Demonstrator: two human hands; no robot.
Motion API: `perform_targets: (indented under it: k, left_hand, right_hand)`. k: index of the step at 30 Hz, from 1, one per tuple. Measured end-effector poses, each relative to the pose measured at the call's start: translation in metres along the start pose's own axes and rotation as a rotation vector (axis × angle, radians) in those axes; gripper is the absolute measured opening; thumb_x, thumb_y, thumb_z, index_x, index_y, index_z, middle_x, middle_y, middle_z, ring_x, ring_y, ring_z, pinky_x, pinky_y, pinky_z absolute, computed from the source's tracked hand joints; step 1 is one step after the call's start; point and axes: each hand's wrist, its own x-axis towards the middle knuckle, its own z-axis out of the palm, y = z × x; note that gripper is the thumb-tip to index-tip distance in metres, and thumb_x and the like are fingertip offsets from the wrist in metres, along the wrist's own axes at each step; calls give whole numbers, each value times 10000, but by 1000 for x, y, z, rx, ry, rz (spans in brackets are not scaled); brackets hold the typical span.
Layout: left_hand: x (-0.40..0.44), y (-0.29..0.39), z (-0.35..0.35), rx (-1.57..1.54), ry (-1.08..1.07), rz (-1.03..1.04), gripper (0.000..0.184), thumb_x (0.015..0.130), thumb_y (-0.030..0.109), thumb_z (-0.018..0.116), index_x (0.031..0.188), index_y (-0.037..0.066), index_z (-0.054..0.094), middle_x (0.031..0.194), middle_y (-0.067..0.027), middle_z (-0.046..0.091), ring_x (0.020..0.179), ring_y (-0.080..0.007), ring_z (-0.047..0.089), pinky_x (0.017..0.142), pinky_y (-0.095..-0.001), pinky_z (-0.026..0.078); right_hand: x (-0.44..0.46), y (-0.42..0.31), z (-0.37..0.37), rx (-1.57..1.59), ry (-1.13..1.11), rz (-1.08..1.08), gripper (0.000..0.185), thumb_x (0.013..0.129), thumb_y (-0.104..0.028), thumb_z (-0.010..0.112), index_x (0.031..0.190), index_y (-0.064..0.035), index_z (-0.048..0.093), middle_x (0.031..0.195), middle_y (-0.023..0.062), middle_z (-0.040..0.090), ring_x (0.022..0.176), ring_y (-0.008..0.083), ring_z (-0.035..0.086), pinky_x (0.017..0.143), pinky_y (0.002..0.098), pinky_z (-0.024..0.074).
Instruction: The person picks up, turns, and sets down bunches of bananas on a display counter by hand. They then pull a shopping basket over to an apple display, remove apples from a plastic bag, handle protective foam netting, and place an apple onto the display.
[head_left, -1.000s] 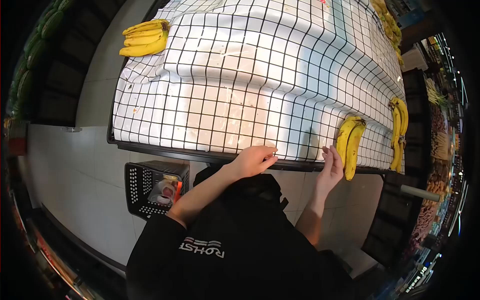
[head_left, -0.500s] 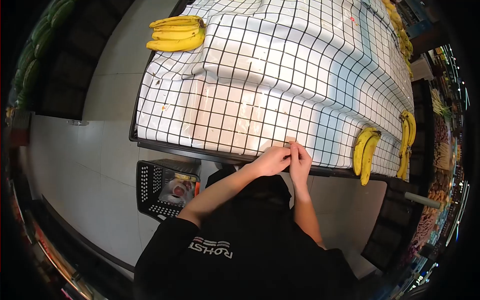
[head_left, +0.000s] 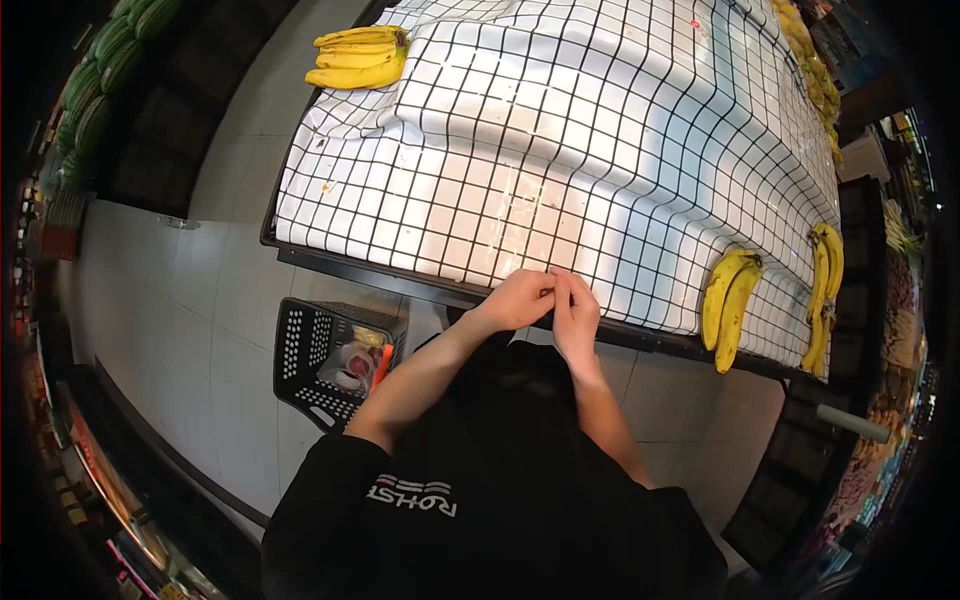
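Observation:
My left hand (head_left: 522, 300) and my right hand (head_left: 576, 316) meet at the fingertips over the near edge of a table (head_left: 440, 215) with a white, black-gridded cover. The fingers of both are pressed together in a pinch, and whatever may be between them is too small or hidden to name. To the right of my hands, a bunch of bananas (head_left: 730, 305) hangs partly over the table's front edge. Another bunch (head_left: 822, 290) lies at the right end, and a third bunch (head_left: 358, 58) rests at the far left corner.
A black basket (head_left: 292, 350) holding bagged items (head_left: 352, 366) stands on the floor below the table, left of my body. Watermelons (head_left: 105, 65) are stacked at the far left. A grey bar (head_left: 852, 422) juts out at the right, before produce shelves.
My right hand has moved left, away from the near bananas, to meet my left hand. Its fingers have closed. A small tan piece seen at my fingertips half a second ago no longer shows.

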Motion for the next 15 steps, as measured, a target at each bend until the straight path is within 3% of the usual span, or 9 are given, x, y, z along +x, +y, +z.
perform_targets:
  k: [1,4,7,8,11,15]
  left_hand:
    - [-4,-1,4,-1,10,-14,204,900,152,569,968,-27,641,725,-178,636,637,-241,607,612,-343,477]
    - [-25,-4,15,161,308,333,150,902,96,584,1012,16,647,840,-146,631,756,-333,611,659,-359,487]
    - [-76,2,16,204,537,268,161,881,37,613,1030,-4,656,977,-150,662,865,-316,652,756,-347,523]
    - [-97,-2,14,314,644,259,175,877,37,624,1040,-16,659,1037,-151,663,914,-305,657,808,-338,528]
    - [-164,-7,7,361,782,30,184,872,62,648,1032,-28,660,1039,-161,665,934,-309,659,817,-346,526]
    - [-256,-21,17,471,1014,-354,197,878,88,657,1032,-35,663,1010,-178,672,913,-325,663,810,-355,520]
  right_hand:
    - [-1,1,-2,7,-15,4,209,961,-171,568,1026,-8,682,958,140,681,883,269,656,794,323,502]
    - [-3,6,-5,-6,-55,-119,174,925,-149,609,1018,-19,677,940,124,678,863,266,646,771,336,502]
    - [-7,2,-5,-45,-105,-113,170,898,-141,641,1010,-19,679,941,124,679,873,269,645,776,335,501]
    - [-8,3,-2,-31,-74,-201,166,867,-115,673,995,-10,677,940,121,678,867,269,641,783,342,501]
    - [-17,-12,11,25,-170,-358,162,847,-91,688,979,2,672,941,120,677,864,270,638,786,347,502]
    - [-38,-40,47,120,-561,-575,211,791,-88,729,977,-9,670,940,130,677,905,302,638,856,404,485]
